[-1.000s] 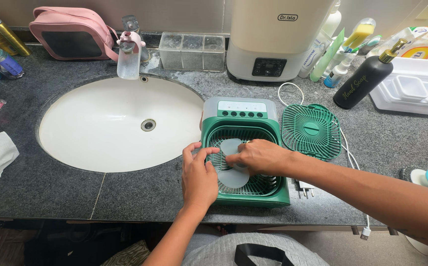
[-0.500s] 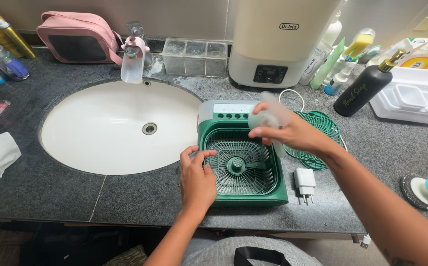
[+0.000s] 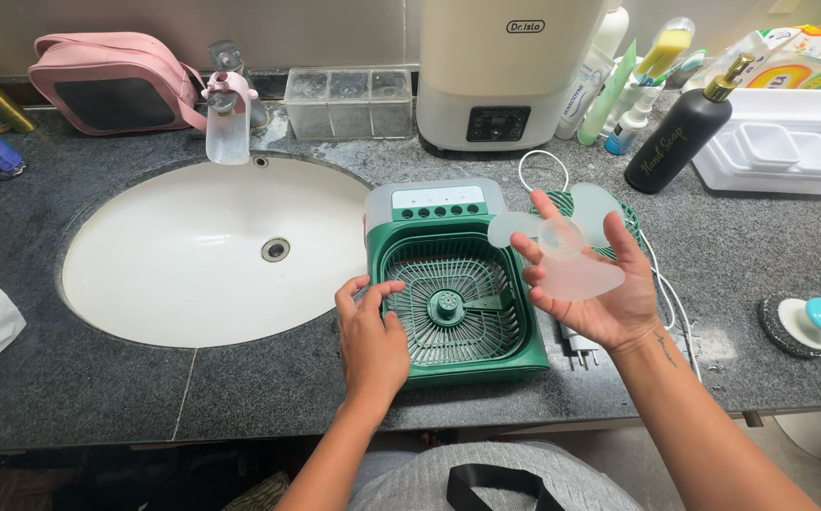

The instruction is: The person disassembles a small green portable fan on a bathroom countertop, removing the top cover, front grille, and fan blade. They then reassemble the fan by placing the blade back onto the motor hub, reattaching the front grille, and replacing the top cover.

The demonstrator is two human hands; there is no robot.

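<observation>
While the left hand [image 3: 371, 333] rests open on the green fan housing [image 3: 456, 284], the right hand [image 3: 588, 289] loosely cradles the translucent fan blade [image 3: 562, 255]; it might slip onto the table [image 3: 98, 378].

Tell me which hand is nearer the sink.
Left. The left hand rests on the green fan's left edge, just beside the sink; the right hand holds the blade beyond the fan's far side.

The right hand [image 3: 592, 298] holds a clear fan blade [image 3: 557, 251] just right of the green fan [image 3: 453, 284]. The left hand [image 3: 371, 336] touches the fan's left edge.
</observation>
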